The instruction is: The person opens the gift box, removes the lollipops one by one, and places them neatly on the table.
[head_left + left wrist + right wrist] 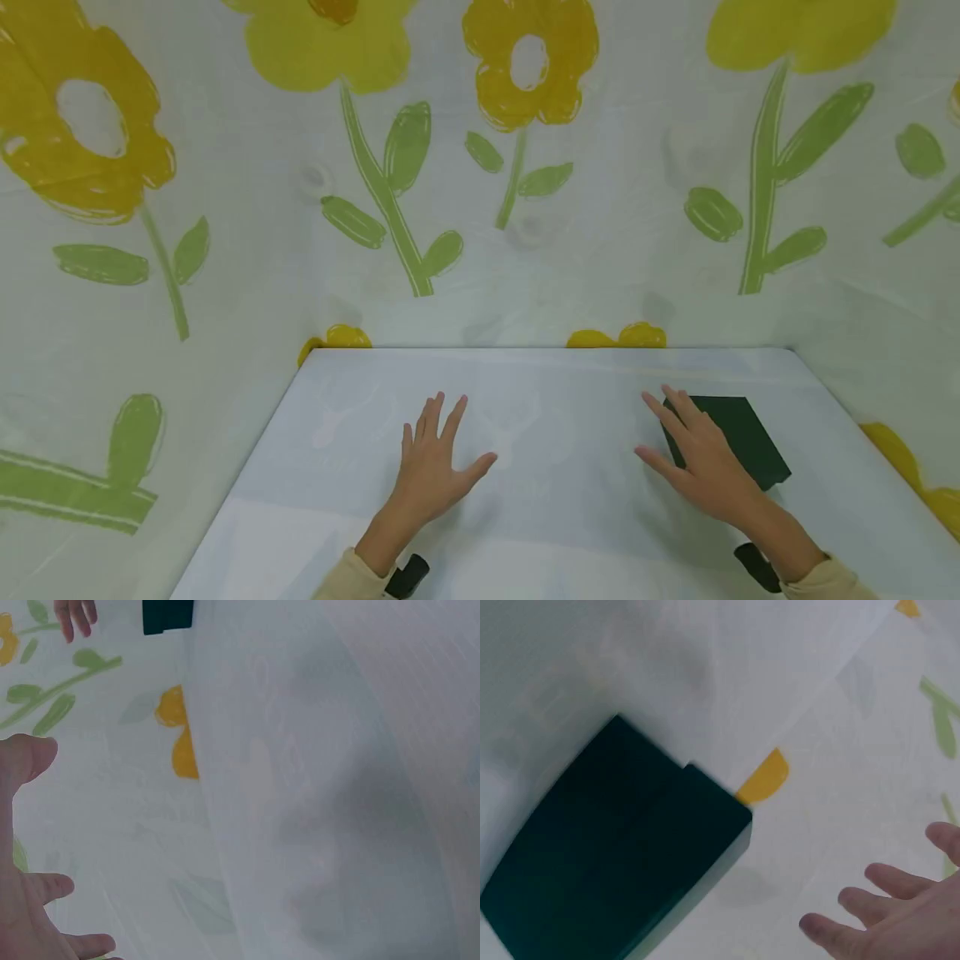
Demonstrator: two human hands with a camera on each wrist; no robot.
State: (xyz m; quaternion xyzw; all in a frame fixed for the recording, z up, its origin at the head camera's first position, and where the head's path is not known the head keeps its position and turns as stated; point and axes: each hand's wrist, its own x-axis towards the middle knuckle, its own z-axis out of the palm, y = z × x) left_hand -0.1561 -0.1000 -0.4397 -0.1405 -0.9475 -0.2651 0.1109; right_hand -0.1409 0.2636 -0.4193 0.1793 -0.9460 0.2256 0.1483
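Above the white table, my left hand (pixel 433 477) is held out with its fingers spread and nothing in its grasp. My right hand (pixel 703 461) hovers with straight, parted fingers, partly covering a dark green box (pixel 750 437) in the head view. In the right wrist view the box (pixel 622 847) looks flat-topped, with a step in its edge and a pale side; a gap separates it from the right hand's fingers (pixel 900 883). The left wrist view catches the left hand's thumb (pixel 34 759) and some fingertips, with the right hand's fingers and part of the box at the top.
The white tabletop (pixel 540 500) has a straight far edge and slanting sides. A white cloth (pixel 615 275) printed with yellow flowers and green stems hangs behind and at both sides. Dark straps (pixel 408 577) sit at both wrists, below light sleeves.
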